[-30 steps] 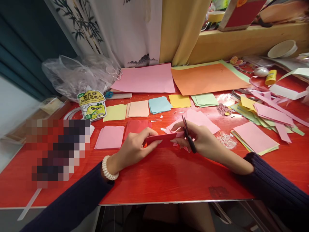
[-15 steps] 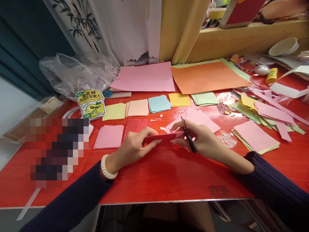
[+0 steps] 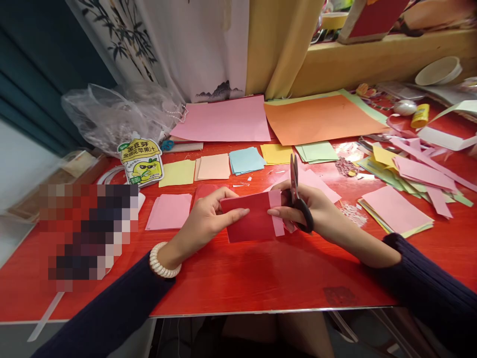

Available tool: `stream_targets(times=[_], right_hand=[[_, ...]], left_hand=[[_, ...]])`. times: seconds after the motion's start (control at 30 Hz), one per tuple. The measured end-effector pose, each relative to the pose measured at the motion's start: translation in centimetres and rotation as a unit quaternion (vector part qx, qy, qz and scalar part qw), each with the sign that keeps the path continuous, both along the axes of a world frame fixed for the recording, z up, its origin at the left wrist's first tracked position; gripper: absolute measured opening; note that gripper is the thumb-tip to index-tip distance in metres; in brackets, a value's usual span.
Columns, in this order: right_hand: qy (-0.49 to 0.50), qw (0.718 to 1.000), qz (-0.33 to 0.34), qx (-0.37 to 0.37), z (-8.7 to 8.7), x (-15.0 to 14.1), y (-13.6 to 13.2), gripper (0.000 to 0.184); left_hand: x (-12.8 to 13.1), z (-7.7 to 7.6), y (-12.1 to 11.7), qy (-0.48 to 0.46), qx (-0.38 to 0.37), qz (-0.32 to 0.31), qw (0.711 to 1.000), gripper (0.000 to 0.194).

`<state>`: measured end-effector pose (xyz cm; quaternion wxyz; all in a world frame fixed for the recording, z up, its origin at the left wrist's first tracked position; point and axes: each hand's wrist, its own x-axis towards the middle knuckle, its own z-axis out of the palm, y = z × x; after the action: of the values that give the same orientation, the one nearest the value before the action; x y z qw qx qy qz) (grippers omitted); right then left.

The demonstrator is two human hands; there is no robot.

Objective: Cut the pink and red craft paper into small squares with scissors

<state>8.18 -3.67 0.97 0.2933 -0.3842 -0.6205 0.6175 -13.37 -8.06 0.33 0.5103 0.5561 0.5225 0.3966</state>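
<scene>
My left hand (image 3: pixel 212 216) pinches the left side of a red sheet of paper (image 3: pixel 248 228) between thumb and fingers. A pink paper (image 3: pixel 278 227) lies against the red one, showing as a narrow strip along its right edge. My right hand (image 3: pixel 316 201) pinches that edge with its thumb on the pink strip. Black-handled scissors (image 3: pixel 304 215) are also held in my right hand, their blades pointing up and away. Both papers are held above the table, facing me. Behind my hands lies loose pink paper (image 3: pixel 316 181), and a red stack (image 3: pixel 206 191) is partly hidden by my left hand.
Small paper stacks in pink (image 3: pixel 169 211), yellow-green (image 3: pixel 177 172), peach (image 3: pixel 213 166), blue (image 3: pixel 246 160) and others lie on the red table (image 3: pixel 261 283). Large pink (image 3: pixel 227 119) and orange (image 3: pixel 320 119) sheets are at the back. Paper scraps (image 3: pixel 425 174) pile up at right.
The red paper has been tilted up from nearly edge-on, so its face and the pink strip show. The scissors have turned from slanting to upright blades in my right hand.
</scene>
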Motion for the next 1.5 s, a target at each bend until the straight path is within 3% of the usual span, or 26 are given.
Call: stream_targets(times=[0.23,0.57,0.8,1.03,1.23,1.37,1.5], right_hand=[[0.019,0.998,-0.003,-0.06,-0.06,-0.11,0.03,0.027],[0.016,0.999,-0.005,-0.047,-0.61,0.04,0.05,0.02],[0.004,0.999,-0.036,-0.03,-0.6,-0.15,0.18,0.027],[-0.028,0.997,-0.031,0.066,-0.06,-0.29,-0.17,0.028],[-0.043,0.995,-0.062,0.058,0.1,-0.29,-0.14,0.033],[-0.038,0.994,-0.082,0.068,0.14,-0.18,-0.07,0.033],[-0.033,0.993,-0.096,0.068,0.18,-0.08,0.02,0.033]], left_hand=[[0.36,0.01,-0.05,-0.034,-0.016,0.021,0.999,0.024],[0.63,0.27,-0.09,-0.047,-0.056,-0.001,0.997,0.024],[0.53,0.33,-0.11,-0.005,-0.026,0.036,0.999,0.027],[0.44,0.66,-0.14,0.068,0.05,0.046,0.995,0.026],[0.08,0.43,0.02,0.099,0.068,0.062,0.991,0.034],[-0.06,0.21,0.12,0.039,0.056,0.113,0.991,0.03],[-0.16,0.4,0.54,-0.075,0.109,0.199,0.971,0.031]])
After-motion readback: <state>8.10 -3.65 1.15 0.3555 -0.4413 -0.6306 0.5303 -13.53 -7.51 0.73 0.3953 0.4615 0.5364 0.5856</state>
